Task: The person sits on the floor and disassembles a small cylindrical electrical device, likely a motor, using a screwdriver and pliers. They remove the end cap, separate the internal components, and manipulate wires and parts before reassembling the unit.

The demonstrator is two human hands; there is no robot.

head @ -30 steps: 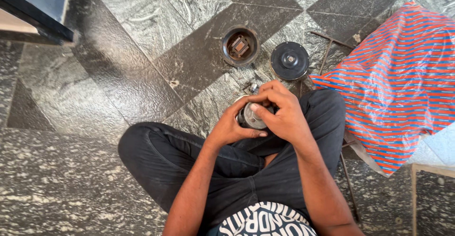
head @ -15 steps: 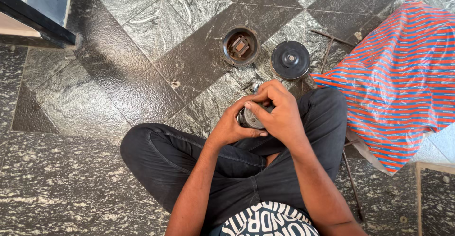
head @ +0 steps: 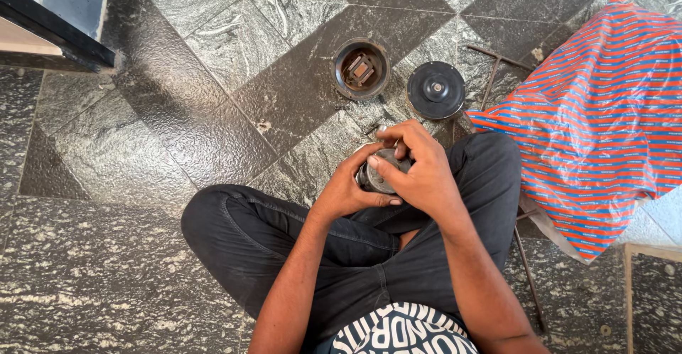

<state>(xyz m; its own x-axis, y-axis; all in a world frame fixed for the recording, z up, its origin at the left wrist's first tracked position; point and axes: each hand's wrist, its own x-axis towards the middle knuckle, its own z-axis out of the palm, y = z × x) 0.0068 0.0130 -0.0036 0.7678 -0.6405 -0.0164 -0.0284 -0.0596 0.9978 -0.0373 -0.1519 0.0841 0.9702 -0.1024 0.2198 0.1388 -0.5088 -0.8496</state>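
The person sits cross-legged, both bare forearms reaching forward over the lap. The left hand (head: pixel 348 190) cups from below and to the side, thumb pointing up. The right hand (head: pixel 419 173) lies over the top, fingers curled and closed, knuckles toward the camera. The two hands touch each other.

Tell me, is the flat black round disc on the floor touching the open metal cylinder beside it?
No: the flat black round disc lies apart from the open metal cylinder, bare floor between them.
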